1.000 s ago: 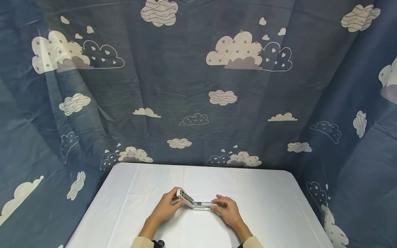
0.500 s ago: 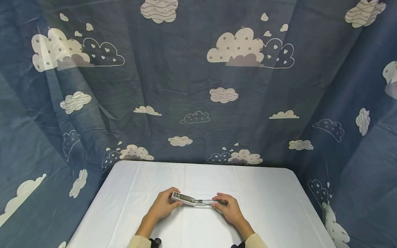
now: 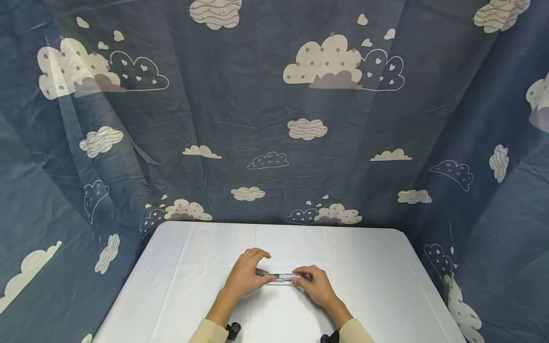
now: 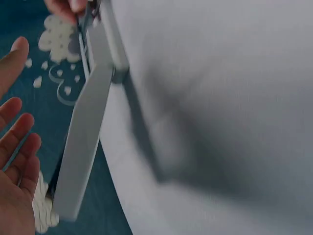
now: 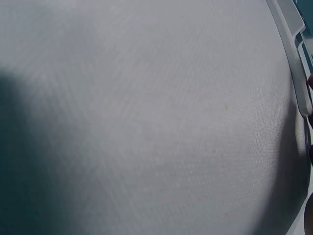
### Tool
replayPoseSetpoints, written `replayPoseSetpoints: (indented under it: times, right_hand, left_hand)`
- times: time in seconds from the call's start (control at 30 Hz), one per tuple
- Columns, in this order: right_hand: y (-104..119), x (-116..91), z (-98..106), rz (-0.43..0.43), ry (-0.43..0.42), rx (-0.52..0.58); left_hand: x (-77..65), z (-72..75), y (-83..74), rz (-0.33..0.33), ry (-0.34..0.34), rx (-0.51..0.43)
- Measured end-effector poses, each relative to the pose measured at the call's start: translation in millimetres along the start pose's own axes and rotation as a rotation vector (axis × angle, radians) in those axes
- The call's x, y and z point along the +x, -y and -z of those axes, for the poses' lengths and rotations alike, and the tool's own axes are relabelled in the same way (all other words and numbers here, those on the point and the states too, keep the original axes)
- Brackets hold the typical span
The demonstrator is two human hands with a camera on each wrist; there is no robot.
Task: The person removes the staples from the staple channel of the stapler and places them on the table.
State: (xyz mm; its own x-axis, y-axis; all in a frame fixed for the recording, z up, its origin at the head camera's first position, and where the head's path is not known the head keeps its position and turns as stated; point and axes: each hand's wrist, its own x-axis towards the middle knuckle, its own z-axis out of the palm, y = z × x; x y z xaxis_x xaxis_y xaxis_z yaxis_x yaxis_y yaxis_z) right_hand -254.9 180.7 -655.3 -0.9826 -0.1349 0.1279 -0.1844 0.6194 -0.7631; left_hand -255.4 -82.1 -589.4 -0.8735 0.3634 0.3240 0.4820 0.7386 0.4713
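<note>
A white stapler (image 3: 283, 277) is folded wide open, held over the middle of the white table. In the left wrist view its long upper arm (image 4: 83, 142) slants down from the hinge. My right hand (image 3: 316, 288) pinches the other end between thumb and fingers; those fingertips (image 4: 63, 9) show at the top of the left wrist view. My left hand (image 3: 245, 276) is spread beside the stapler, thumb and fingers apart. In the left wrist view a gap shows between its fingers and the arm. At the right wrist view's edge, part of the stapler (image 5: 288, 39) appears.
A white cloth covers the table (image 3: 351, 257). Dark blue curtain (image 3: 240, 95) with a cloud pattern stands behind the table and along both sides. The stapler's shadow (image 4: 171, 147) falls on the cloth.
My left hand has let go of the stapler's raised arm and moved right, its fingers opening. The arm first swung lower to the left. My right hand keeps its grip.
</note>
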Motion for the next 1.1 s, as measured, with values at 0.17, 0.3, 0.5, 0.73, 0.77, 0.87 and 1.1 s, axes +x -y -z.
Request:
replayPoseSetpoints:
  times: [0.17,0.3,0.5,0.73,0.77,0.87,1.1]
  right_hand:
    - [0,1,1,0.015,0.023,-0.022]
    - [0,1,1,0.03,0.025,-0.019]
    - [-3,-2,-2,0.03,-0.014,-0.002]
    - [-9,-5,-9,0.079,-0.091,0.027]
    - [-10,-5,-9,0.089,-0.095,0.024]
    - [-11,-5,-11,0.06,-0.092,0.037]
    - [-12,-6,-15,0.026,-0.097,0.05]
  left_hand:
    - [5.2,-21.8,-7.2,0.011,0.078,0.019]
    - [6.0,-36.9,-7.7,0.005,0.081,0.061]
    - [4.1,-47.6,-7.8,0.007,0.038,0.097]
    - [2.8,-52.1,-8.8,0.001,-0.011,0.114]
    - [2.3,-52.9,-8.8,0.001,-0.017,0.12]
    - [0.3,-54.5,-9.3,0.006,-0.024,0.134]
    - [-2.3,-54.8,-12.2,-0.009,-0.038,0.131]
